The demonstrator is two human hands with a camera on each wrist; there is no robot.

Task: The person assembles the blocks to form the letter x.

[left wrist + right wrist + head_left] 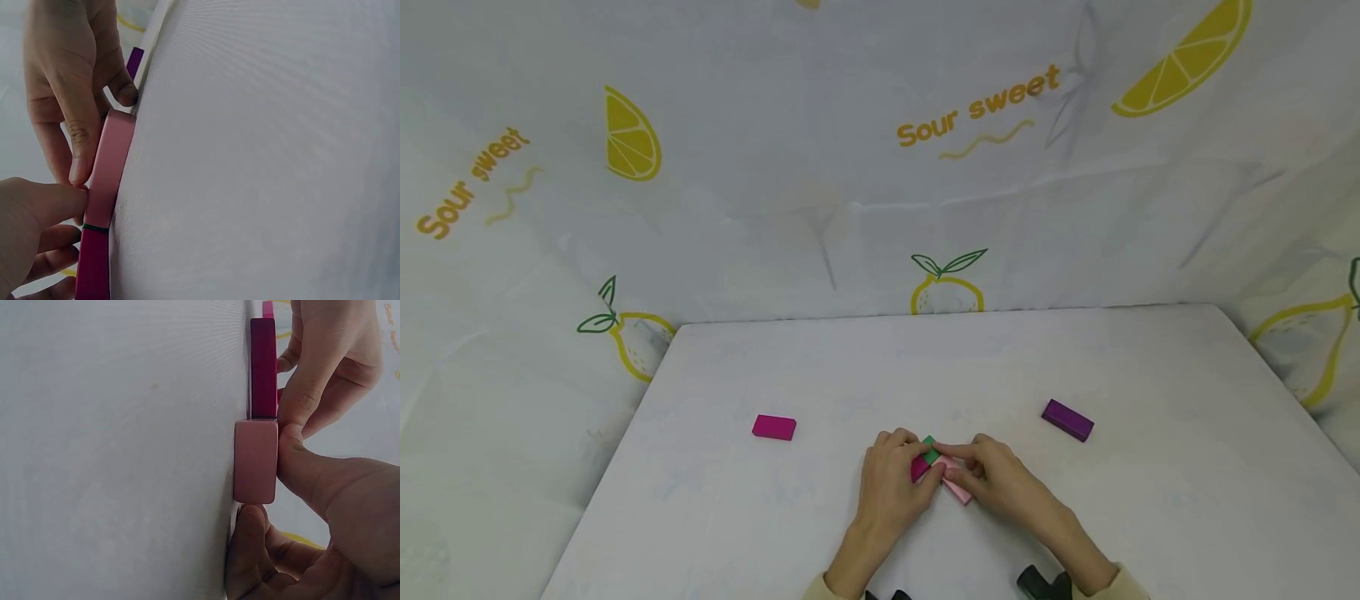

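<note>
Three small blocks touch one another on the white table: a pink block (958, 492), a magenta block (919, 468) and a green block (930, 451) at their far side. Curled over the magenta block, my left hand (889, 482) grips it, its thumb near the seam with the pink one. My right hand (1003, 479) pinches the pink block between thumb and fingers, with a fingertip by the green block. In the right wrist view the pink block (255, 462) meets the end of the magenta block (264, 369). Fingers partly cover the green block.
A second magenta block (773, 427) lies apart on the left of the table (715, 517). To the right lies a purple block (1067, 420). Behind the table hangs a pale cloth (760, 167) printed with lemons.
</note>
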